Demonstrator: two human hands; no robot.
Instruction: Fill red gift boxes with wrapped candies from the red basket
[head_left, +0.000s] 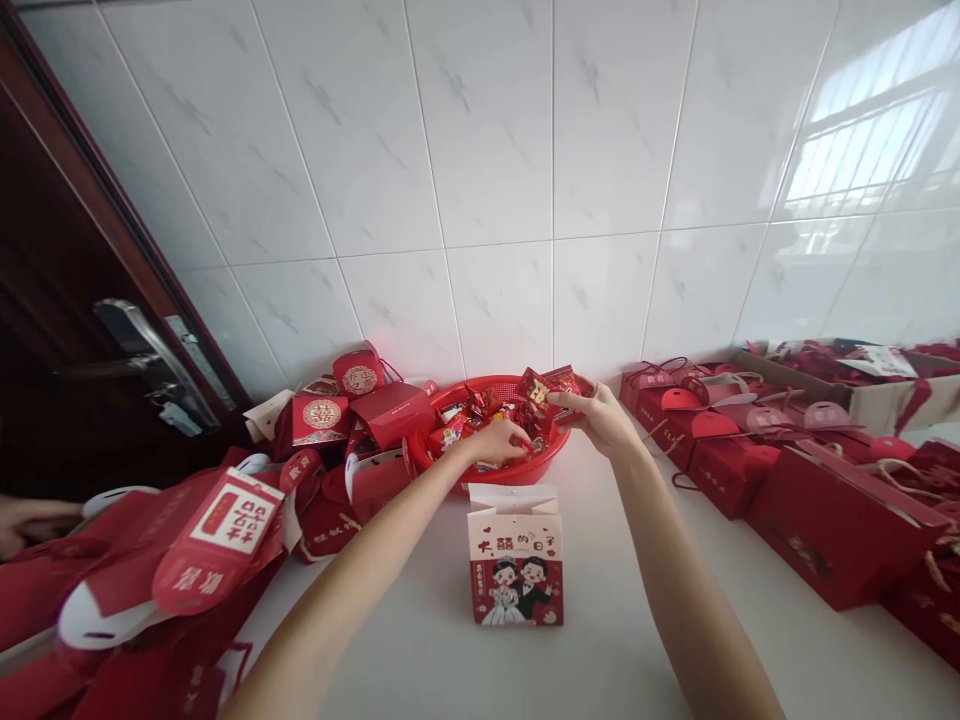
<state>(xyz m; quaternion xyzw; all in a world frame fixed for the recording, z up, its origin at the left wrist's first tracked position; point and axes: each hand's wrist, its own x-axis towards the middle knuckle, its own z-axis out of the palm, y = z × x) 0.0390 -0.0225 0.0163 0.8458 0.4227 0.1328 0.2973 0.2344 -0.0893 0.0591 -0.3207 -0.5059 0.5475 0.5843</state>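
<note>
A red plastic basket (536, 467) stands against the wall with many small wrapped sweets (484, 402) in it, mostly red and gold. My left hand (501, 442) reaches over its near rim, fingers curled down among the sweets; what they pinch, if anything, is hidden. At the right rim my right hand (596, 415) is closed on red-and-gold wrapped packets (536, 388), held up above the basket. In front of the basket a white-and-red wedding gift box (516, 560), printed with a cartoon couple, stands upright with its top open. Neither hand touches the box.
Red gift boxes (210, 540) are heaped on the left, and more red boxes with cord handles (840, 520) stand in rows on the right. A cardboard carton (896, 398) sits behind those. Another person's hand (30, 520) shows at the left edge, near a dark door (75, 300).
</note>
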